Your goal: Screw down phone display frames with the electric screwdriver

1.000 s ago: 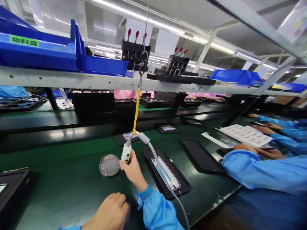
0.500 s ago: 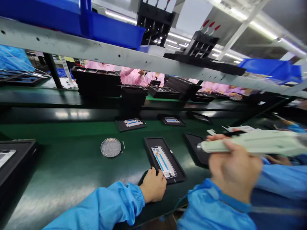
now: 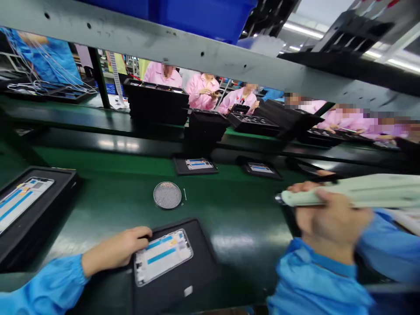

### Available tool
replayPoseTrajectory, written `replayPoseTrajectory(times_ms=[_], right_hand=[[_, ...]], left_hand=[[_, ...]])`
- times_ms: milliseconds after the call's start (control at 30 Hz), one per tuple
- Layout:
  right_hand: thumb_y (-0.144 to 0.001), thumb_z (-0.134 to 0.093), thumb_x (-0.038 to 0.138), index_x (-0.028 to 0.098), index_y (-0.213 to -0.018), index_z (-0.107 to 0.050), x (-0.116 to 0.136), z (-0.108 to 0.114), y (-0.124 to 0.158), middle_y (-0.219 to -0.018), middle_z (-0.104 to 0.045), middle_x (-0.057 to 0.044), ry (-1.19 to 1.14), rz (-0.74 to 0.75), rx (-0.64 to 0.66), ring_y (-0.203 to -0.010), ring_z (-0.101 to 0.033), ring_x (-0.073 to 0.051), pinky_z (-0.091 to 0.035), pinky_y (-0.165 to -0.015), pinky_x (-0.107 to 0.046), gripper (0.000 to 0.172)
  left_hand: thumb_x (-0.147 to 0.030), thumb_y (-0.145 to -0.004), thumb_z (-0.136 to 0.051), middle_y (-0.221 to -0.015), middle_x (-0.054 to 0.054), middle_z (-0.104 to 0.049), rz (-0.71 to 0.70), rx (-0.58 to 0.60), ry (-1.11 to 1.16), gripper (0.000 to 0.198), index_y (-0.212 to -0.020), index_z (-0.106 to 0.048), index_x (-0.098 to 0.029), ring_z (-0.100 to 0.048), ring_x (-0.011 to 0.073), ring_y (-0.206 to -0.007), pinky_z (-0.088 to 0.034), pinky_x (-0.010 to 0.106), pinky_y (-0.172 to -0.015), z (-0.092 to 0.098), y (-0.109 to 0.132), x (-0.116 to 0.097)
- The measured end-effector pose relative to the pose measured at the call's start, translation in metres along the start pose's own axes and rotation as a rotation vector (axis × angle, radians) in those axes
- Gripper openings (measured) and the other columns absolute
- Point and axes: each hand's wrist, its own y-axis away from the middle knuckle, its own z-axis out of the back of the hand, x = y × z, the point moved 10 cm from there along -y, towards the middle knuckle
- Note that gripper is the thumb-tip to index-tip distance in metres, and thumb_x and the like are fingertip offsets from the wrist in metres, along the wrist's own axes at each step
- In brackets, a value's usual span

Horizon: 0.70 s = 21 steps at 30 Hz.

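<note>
Closing around a pale green handheld tool [image 3: 357, 193], the fingers [image 3: 303, 187] of the right hand [image 3: 334, 223] grip it at right, while the left hand's [image 3: 114, 250] fingertips [image 3: 144, 232] touch a black tray [image 3: 200, 280] near centre, which holds a phone frame [image 3: 162, 258] with blue strips; its small labels are too blurred to read.

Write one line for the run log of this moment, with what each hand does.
left hand: touches black tray, white and blue panel on it | right hand: holds pale green handheld tool
</note>
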Motion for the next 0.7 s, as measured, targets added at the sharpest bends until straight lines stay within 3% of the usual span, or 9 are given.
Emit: replayPoseTrajectory(times_ms=[167,300,400,500,567,633,700], right_hand=[[-0.056,-0.067,0.026,0.018,-0.073,-0.058,-0.096,-0.041,0.028,-0.061,-0.058,0.002,0.173,-0.135,0.114,-0.051,-0.054,-0.013,-0.043,-0.047,-0.028,0.021],[-0.060,-0.077,0.030,0.015,-0.088,-0.063,-0.144,-0.059,0.043,-0.073,-0.065,-0.001,0.351,-0.186,0.242,-0.062,-0.059,-0.014,-0.047,-0.055,-0.028,0.035],[-0.066,-0.078,0.037,0.016,-0.111,-0.057,-0.155,-0.068,0.058,-0.093,-0.065,-0.005,0.445,-0.142,0.283,-0.078,-0.063,-0.017,-0.053,-0.068,-0.032,0.054],[-0.070,-0.077,0.041,0.017,-0.129,-0.044,-0.143,-0.068,0.083,-0.114,-0.056,-0.010,0.543,-0.014,0.225,-0.095,-0.060,-0.019,-0.053,-0.082,-0.037,0.071],[-0.075,-0.074,0.041,0.017,-0.124,-0.048,-0.132,-0.071,0.109,-0.108,-0.055,-0.008,0.600,0.080,0.238,-0.092,-0.057,-0.017,-0.051,-0.083,-0.036,0.060],[-0.081,-0.069,0.040,0.018,-0.102,-0.059,-0.130,-0.081,0.137,-0.089,-0.057,-0.003,0.636,0.134,0.372,-0.077,-0.055,-0.014,-0.050,-0.076,-0.033,0.032],[-0.086,-0.066,0.038,0.018,-0.082,-0.061,-0.138,-0.091,0.159,-0.072,-0.055,0.001,0.669,0.152,0.532,-0.065,-0.052,-0.011,-0.049,-0.068,-0.029,0.021]], left_hand=[[0.006,-0.082,-0.030,-0.109,0.003,-0.063,0.076,-0.056,0.070,0.042,-0.083,-0.062,-0.020,-0.064,0.0131,-0.090,-0.046,0.019,-0.080,0.015,0.031,0.035],[0.007,-0.082,-0.028,-0.108,0.003,-0.061,0.086,-0.064,0.101,0.041,-0.083,-0.060,-0.019,-0.062,0.0131,-0.090,-0.044,0.018,-0.080,0.011,0.036,0.046],[0.007,-0.082,-0.028,-0.105,0.003,-0.060,0.086,-0.081,0.121,0.040,-0.084,-0.058,-0.019,-0.061,0.0129,-0.088,-0.043,0.018,-0.078,0.009,0.036,0.052],[0.007,-0.081,-0.026,-0.102,0.003,-0.059,0.068,-0.106,0.139,0.039,-0.085,-0.055,-0.019,-0.059,0.0137,-0.085,-0.042,0.020,-0.076,0.007,0.039,0.056],[0.007,-0.081,-0.027,-0.099,0.004,-0.057,0.052,-0.119,0.143,0.037,-0.085,-0.053,-0.019,-0.057,0.0148,-0.084,-0.040,0.021,-0.074,0.005,0.042,0.058],[0.007,-0.081,-0.027,-0.097,0.003,-0.056,0.045,-0.125,0.142,0.036,-0.084,-0.051,-0.019,-0.056,0.0155,-0.082,-0.039,0.023,-0.072,0.004,0.045,0.059],[0.007,-0.080,-0.028,-0.096,0.003,-0.056,0.052,-0.132,0.138,0.035,-0.083,-0.050,-0.020,-0.055,0.0159,-0.080,-0.038,0.024,-0.071,0.003,0.048,0.061]])
